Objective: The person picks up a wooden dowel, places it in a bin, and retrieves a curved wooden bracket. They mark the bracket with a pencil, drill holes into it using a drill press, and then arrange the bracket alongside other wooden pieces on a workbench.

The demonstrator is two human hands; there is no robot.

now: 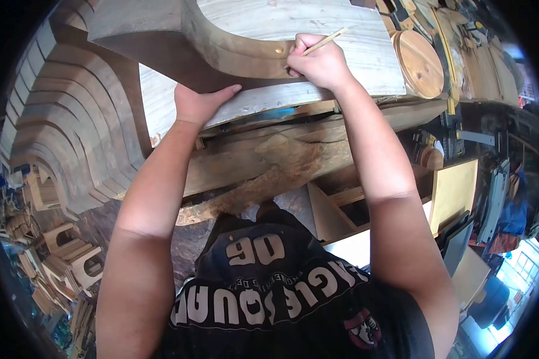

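Note:
A brown curved wooden piece (pixel 227 51) lies over a pale wooden board (pixel 353 36), its concave side facing away from me. At its near edge, my left hand (pixel 200 106) holds it, thumb stretched along the edge and the other fingers hidden beneath or behind the wood. My right hand (pixel 322 63) is closed around a pencil (pixel 328 39). That hand rests at the right end of the curved piece, beside a small round hole, with the pencil's upper end pointing up and right. The pencil's tip is hard to make out.
Many similar curved pieces (pixel 72 119) are stacked on the left. A thick rough timber slab (pixel 263 155) is under the board. Round wooden discs (pixel 422 63) lie to the right. Wood offcuts (pixel 60 257) are piled at lower left, and a wooden box (pixel 335 209) stands below the slab.

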